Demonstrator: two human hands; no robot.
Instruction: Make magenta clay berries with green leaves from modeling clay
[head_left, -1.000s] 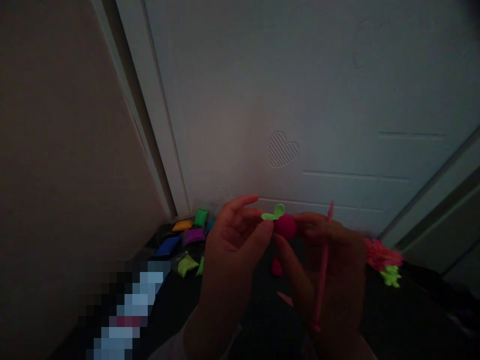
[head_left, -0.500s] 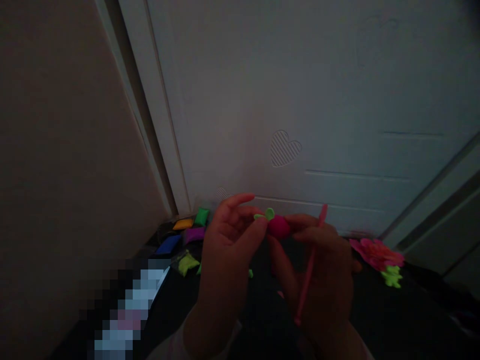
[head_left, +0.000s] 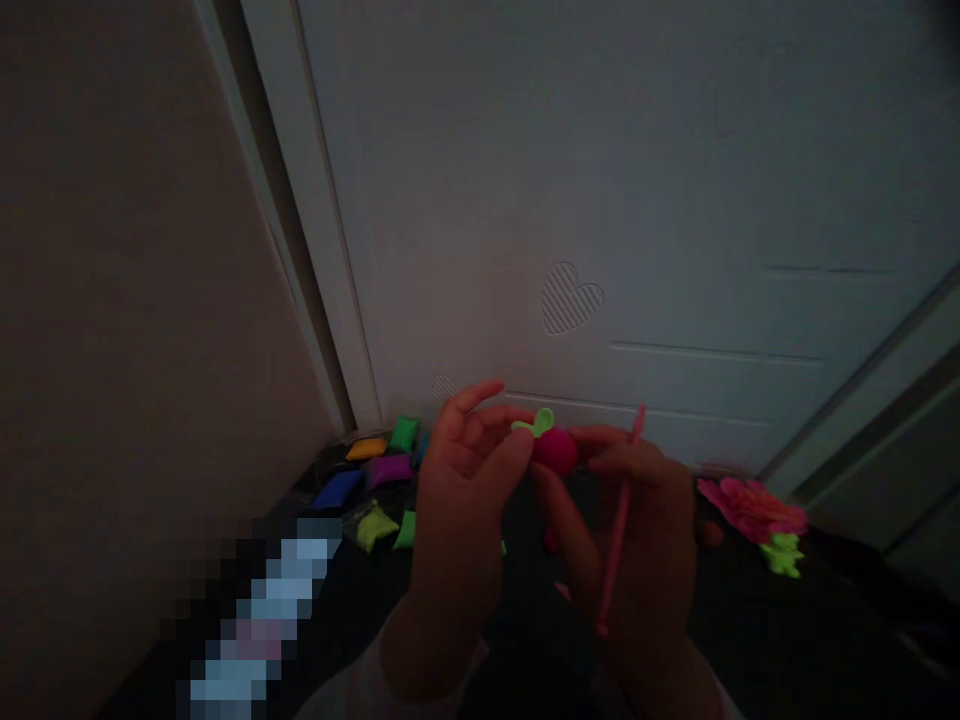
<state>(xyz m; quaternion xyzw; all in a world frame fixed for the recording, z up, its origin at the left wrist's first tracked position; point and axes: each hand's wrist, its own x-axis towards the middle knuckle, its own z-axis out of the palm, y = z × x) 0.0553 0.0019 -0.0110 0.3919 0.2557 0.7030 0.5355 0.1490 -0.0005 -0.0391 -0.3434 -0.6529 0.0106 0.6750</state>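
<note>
A pale door panel [head_left: 480,200] fills most of the view, with engraved lines and a striped heart [head_left: 570,298]; a plain brownish wall [head_left: 135,300] stands to the left. The room is dim. Below the panel is a dark counter [head_left: 525,660]. On its left lie small packets, blue [head_left: 337,489], purple [head_left: 391,469], orange [head_left: 367,449], green [head_left: 404,433] and yellow-green [head_left: 375,526], near a pixelated strip [head_left: 259,620]. On the right, a pink flower shape [head_left: 754,508] touches a lime piece [head_left: 782,554], with a brownish lump [head_left: 709,533] nearby.

The ball [head_left: 555,451] is round, deep pink and smooth-looking, with two light green leaves [head_left: 543,422] on its upper left. It is held above the counter between both hands: the left hand [head_left: 459,510] has its thumb at the leaves, and the fingers of the right hand [head_left: 651,530] pinch the ball from the other side. A thin pink stick [head_left: 619,530] slants across the right hand, held in it.

Compared with the first frame, the ball and the stick sit a little further left, the right hand too, and the brownish lump beside it has come into view.
</note>
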